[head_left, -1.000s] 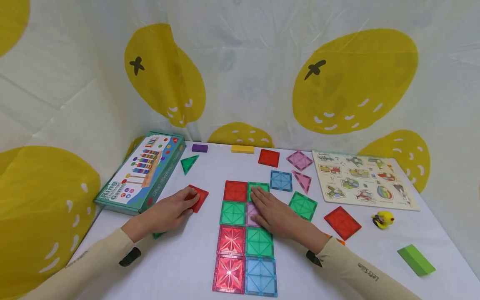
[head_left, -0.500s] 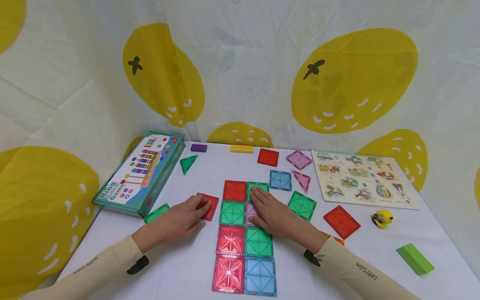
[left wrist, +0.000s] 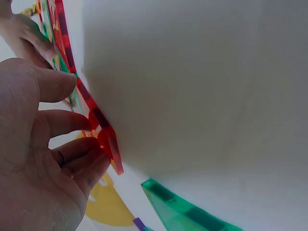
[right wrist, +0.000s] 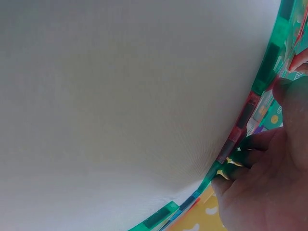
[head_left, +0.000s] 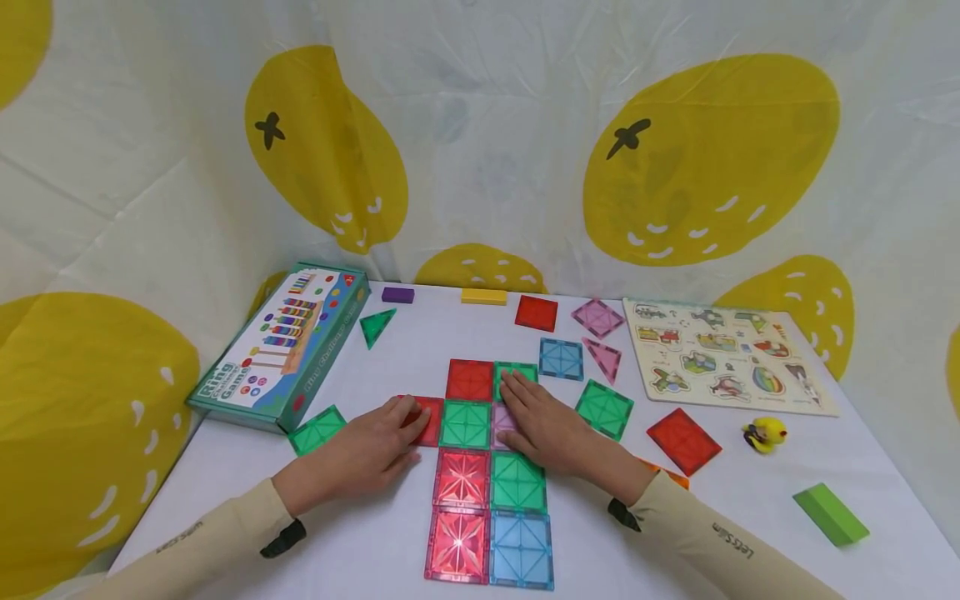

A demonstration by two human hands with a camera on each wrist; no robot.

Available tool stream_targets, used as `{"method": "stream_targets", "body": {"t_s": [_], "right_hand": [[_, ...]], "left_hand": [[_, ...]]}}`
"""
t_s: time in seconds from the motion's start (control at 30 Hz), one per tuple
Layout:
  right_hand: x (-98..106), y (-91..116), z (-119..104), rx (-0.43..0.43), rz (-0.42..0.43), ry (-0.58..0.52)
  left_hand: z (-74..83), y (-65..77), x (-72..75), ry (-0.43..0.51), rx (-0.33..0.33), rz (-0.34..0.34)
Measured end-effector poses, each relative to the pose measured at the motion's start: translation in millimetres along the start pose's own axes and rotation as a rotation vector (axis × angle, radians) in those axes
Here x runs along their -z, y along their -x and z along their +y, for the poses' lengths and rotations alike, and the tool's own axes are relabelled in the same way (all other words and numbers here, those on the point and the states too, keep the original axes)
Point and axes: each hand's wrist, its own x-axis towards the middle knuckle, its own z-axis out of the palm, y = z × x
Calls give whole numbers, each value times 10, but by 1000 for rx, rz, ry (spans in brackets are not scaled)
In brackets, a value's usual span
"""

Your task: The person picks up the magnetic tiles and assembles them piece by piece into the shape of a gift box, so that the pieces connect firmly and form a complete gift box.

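Note:
My left hand (head_left: 367,446) holds a red square magnetic tile (head_left: 429,422), its bent fingers over the tile's outer part. That tile lies against the left side of a green tile (head_left: 466,424) in a two-column strip. Seen from the left wrist, the fingertips sit on the red tile, with the thumb close by its edge. My right hand (head_left: 551,429) rests with extended fingers on the strip's right column, over a green tile (head_left: 517,369) and a mostly covered purple tile (head_left: 501,425). Red tiles (head_left: 461,479), a green tile (head_left: 519,481) and a blue tile (head_left: 521,550) continue the strip towards me.
A ring game box (head_left: 285,346) stands left, near a loose green tile (head_left: 318,429). Loose tiles, including a blue square (head_left: 561,359) and a red square (head_left: 684,442), lie right. Further right are a wooden puzzle board (head_left: 727,358), a yellow toy figure (head_left: 764,435) and a green block (head_left: 831,514).
My left hand has moved right with the red tile, turning it square to the strip and bringing it against the green tile. My right hand has stayed in place.

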Motion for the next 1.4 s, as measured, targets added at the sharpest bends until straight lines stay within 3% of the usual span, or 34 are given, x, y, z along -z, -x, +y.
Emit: {"method": "stream_targets", "body": {"t_s": [0.23,0.37,0.5,0.7,0.8,1.13,1.4], "right_hand": [[-3,4,5,-7,-4,5],[-5,5,4,-8,-7,14],[-14,8,6,-2,-6,18],[-19,10,27,2,16,35],[-26,7,36,7,20,33],[-42,16,37,4,25,15],[-49,20,36,6,24,13]], "left_hand": [[-12,71,-24,58,29,29],[-24,259,-22,64,139,88],[-56,517,-4,10,276,122],[-107,755,14,-135,361,178],[-91,812,14,-148,394,179],[-18,876,-43,-106,415,165],[-43,900,-122,-75,352,255]]}}
